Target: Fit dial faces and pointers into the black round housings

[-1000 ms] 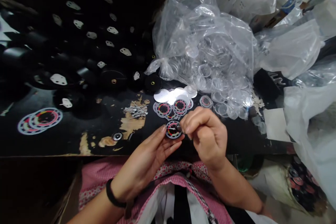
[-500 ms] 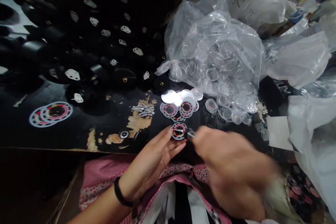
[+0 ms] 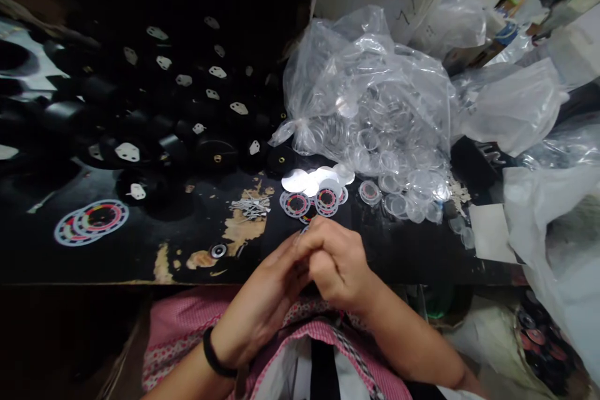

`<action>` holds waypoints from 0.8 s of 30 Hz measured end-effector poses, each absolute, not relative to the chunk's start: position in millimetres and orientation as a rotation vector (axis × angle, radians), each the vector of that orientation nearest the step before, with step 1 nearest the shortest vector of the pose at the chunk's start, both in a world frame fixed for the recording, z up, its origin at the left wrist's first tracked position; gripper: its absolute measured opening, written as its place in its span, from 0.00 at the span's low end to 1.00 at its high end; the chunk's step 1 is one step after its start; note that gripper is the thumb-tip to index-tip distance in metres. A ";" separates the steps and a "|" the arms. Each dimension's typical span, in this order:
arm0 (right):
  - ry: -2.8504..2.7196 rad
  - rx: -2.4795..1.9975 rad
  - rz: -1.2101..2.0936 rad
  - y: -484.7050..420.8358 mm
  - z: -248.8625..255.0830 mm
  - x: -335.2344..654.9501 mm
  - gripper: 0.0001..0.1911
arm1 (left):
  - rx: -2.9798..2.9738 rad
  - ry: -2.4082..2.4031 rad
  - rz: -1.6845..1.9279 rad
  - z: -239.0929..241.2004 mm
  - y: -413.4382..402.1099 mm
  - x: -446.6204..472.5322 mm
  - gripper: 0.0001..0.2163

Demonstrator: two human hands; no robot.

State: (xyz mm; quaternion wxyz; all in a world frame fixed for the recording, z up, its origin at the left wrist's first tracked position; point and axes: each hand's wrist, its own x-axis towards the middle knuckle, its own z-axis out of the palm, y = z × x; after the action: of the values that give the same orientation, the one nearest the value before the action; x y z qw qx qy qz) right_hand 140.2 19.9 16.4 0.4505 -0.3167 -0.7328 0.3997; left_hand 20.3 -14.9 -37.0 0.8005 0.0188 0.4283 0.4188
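Observation:
My left hand is curled at the table's front edge around a small round dial gauge, which is almost wholly covered now. Over it, my right hand is closed in a fist, knuckles up. What that fist grips is hidden. Just beyond my hands, several printed dial faces with red and yellow rings overlap. Blank white discs lie behind them. To the left is a small pile of gauge pointers, and nearer the edge sits a small black ring with a metal centre.
A clear plastic bag spills round transparent covers at the right. Black gauge housings with pale plates crowd the back left. Larger dial faces lie at the left. A white card rests at the right.
My right hand has moved left and in over the gauge, covering its dial and the dark, shiny-collared tool seen in it before. The left hand stays in nearly the same place.

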 end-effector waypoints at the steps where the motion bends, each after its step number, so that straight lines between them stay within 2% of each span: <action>1: -1.840 -0.817 1.027 20.8 14.0 140.4 0.11 | 0.037 0.918 0.889 -38.1 -15.3 19.8 0.14; 5: -1.527 -0.918 1.083 21.7 6.7 175.2 0.11 | -0.009 0.889 0.873 -41.4 -14.6 18.4 0.12; 10: -1.185 -1.359 0.553 20.2 -15.5 271.3 0.09 | -0.058 0.976 0.884 -35.8 -8.9 18.9 0.10; 14: -1.225 -1.492 0.461 15.6 -18.4 309.5 0.08 | -0.016 1.044 0.961 -28.2 -6.3 18.2 0.13; 19: -1.709 -1.581 0.129 7.6 16.5 258.2 0.09 | 0.146 1.076 1.075 -20.8 -7.3 17.9 0.16; 22: -2.221 -1.339 0.406 11.8 25.6 202.5 0.07 | 0.210 1.080 1.044 -17.9 -8.6 17.8 0.17; 24: -2.399 -1.275 0.449 18.6 21.6 174.4 0.06 | 0.214 1.111 1.026 -17.9 -9.7 16.0 0.17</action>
State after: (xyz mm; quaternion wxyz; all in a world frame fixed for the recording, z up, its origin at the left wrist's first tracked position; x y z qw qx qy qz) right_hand 174.4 18.6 21.6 0.1927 -0.4542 -0.8550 0.1601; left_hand 16.0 -9.7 -17.9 0.7222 0.0971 0.5031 0.4645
